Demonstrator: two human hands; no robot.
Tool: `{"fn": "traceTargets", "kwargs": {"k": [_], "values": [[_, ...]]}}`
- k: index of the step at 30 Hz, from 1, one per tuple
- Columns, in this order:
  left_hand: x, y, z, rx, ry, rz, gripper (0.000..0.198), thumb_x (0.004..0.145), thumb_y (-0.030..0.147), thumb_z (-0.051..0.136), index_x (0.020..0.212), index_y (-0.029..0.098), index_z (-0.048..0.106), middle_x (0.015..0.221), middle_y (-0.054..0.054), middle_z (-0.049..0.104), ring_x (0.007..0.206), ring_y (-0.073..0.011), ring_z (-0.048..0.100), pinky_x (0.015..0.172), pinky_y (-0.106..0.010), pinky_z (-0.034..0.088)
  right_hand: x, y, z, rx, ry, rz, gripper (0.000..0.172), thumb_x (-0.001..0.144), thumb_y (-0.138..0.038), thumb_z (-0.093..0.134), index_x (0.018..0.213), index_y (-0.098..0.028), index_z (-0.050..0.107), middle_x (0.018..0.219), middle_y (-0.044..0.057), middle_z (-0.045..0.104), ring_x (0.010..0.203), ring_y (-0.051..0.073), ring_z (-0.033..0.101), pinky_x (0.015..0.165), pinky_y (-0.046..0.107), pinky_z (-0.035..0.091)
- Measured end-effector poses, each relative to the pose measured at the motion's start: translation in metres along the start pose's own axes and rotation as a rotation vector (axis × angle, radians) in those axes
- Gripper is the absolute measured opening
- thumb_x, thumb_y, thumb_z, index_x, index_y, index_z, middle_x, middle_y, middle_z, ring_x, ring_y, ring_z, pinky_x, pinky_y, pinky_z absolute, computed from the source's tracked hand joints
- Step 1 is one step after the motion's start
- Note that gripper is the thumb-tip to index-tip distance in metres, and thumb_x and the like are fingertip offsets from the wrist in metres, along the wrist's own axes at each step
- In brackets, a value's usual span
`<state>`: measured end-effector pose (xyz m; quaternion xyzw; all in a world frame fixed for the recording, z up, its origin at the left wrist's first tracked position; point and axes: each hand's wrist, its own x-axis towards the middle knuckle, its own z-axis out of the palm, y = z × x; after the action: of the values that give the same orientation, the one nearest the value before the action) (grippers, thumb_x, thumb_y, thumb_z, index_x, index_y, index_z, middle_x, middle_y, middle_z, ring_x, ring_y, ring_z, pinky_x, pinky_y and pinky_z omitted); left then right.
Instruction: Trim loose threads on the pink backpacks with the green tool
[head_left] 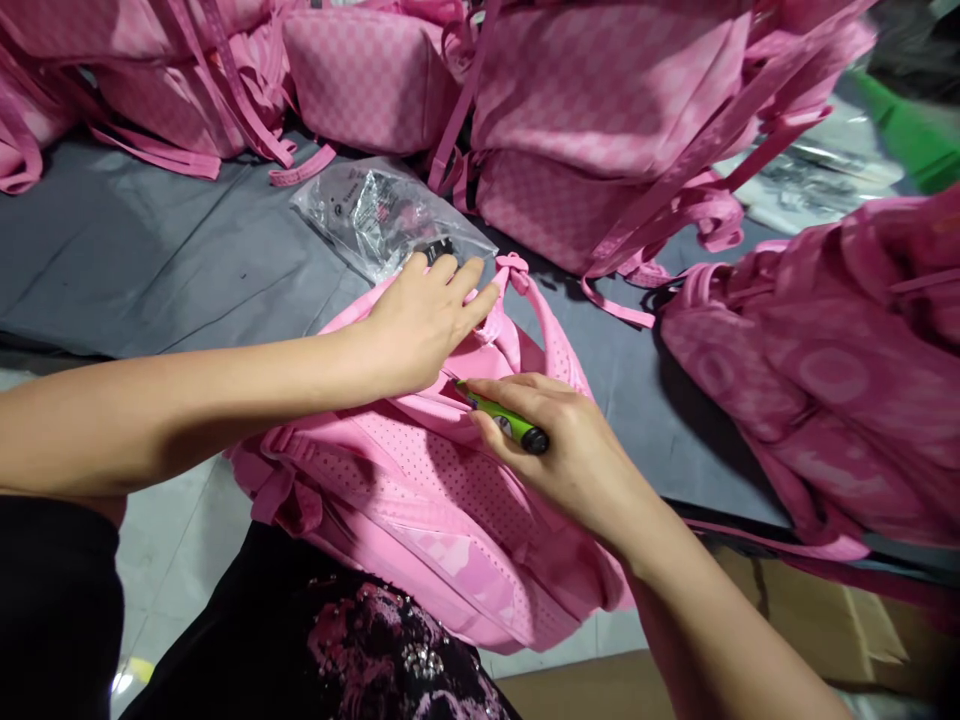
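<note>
A pink backpack [420, 500] lies back-up at the near edge of a grey table [150, 260], partly over my lap. My left hand [424, 315] rests on its top near the carry handle [517, 285], fingers stretched out flat on the fabric. My right hand [555, 440] is closed around a green pen-like tool with a black end [506, 420]. The tool's tip touches the backpack just under my left hand.
Several more pink backpacks are piled along the back [600, 110] and at the right [825, 370] of the table. A clear plastic bag [375, 215] with small dark parts lies behind my left hand. Cardboard [810, 610] sits below the table edge at lower right.
</note>
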<state>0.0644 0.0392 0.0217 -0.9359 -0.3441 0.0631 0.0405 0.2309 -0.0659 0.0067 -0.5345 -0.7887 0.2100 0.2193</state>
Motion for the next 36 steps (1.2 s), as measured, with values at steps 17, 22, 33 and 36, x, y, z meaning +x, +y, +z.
{"fn": "traceTargets", "kwargs": {"k": [17,22,33,36], "values": [[-0.004,0.001,-0.004,0.074,0.026,0.004,0.078,0.089,0.035,0.061,0.156,0.013,0.027,0.162,-0.02,0.028,0.133,-0.0364,0.043,0.105,-0.045,0.037,0.003,-0.007,0.003,0.06,0.022,0.063,0.025,0.092,-0.02,0.058,0.111,-0.018,0.075,0.101,0.008,0.078,0.088,0.022,0.074,0.08,0.036,0.058],[-0.034,0.011,-0.015,0.157,0.061,-0.05,0.067,0.095,0.03,0.051,0.156,0.014,0.029,0.162,-0.018,0.031,0.131,-0.0334,0.048,0.102,-0.043,0.041,0.001,-0.016,0.023,0.225,0.136,-0.069,0.025,0.093,-0.025,0.061,0.114,-0.019,0.073,0.104,0.007,0.078,0.085,0.022,0.076,0.076,0.033,0.062],[-0.161,-0.042,0.019,-0.242,-0.199,-0.622,0.13,0.074,0.041,0.084,0.161,0.021,-0.011,0.165,-0.031,0.0,0.147,-0.0445,0.031,0.104,-0.049,0.047,0.031,-0.054,0.091,0.125,-0.001,-0.298,0.022,0.094,-0.021,0.059,0.111,-0.015,0.072,0.085,0.009,0.074,0.073,0.022,0.068,0.068,0.035,0.055],[-0.15,-0.044,0.031,-0.214,-0.207,-0.576,0.13,0.075,0.028,0.083,0.16,0.025,-0.016,0.166,-0.03,0.003,0.136,-0.0411,0.048,0.093,-0.044,0.054,0.035,-0.051,0.099,0.095,-0.01,-0.289,0.022,0.092,-0.019,0.059,0.109,-0.015,0.073,0.082,0.008,0.073,0.07,0.023,0.067,0.067,0.034,0.053]]}}
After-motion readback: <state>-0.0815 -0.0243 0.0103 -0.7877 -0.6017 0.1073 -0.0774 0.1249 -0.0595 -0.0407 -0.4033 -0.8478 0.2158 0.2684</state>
